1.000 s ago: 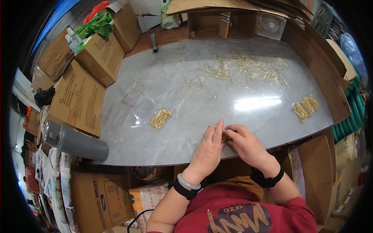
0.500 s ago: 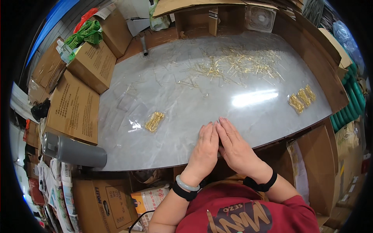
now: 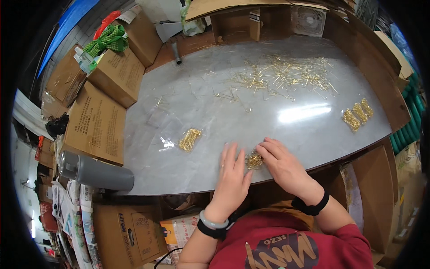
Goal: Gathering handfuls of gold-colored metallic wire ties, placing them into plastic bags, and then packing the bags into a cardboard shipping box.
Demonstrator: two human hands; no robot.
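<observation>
A small bundle of thin gold wire hooks [image 3: 254, 160] lies on the grey tabletop near its front edge, between my two hands. My left hand [image 3: 233, 177] is flat on the table just left of it, fingers spread and pointing away from me, slightly blurred. At the bundle's right side, my right hand [image 3: 286, 168] rests with its fingers stretched out and the fingertips touching the hooks; its thumb is hidden. Further left, another bunch of gold hooks [image 3: 190, 140] lies on clear plastic bags [image 3: 165, 127].
Loose gold hooks [image 3: 291, 74] spread across the far part of the table. Three gold bundles [image 3: 359, 112] lie at the right. A grey bottle [image 3: 96, 174] stands at the left edge, beside cardboard boxes [image 3: 96, 121]. A white fan [image 3: 309, 21] is at the back.
My hands were pressed together at the fingertips; now they have parted, and the hook bundle shows between them. The whole view has shifted slightly.
</observation>
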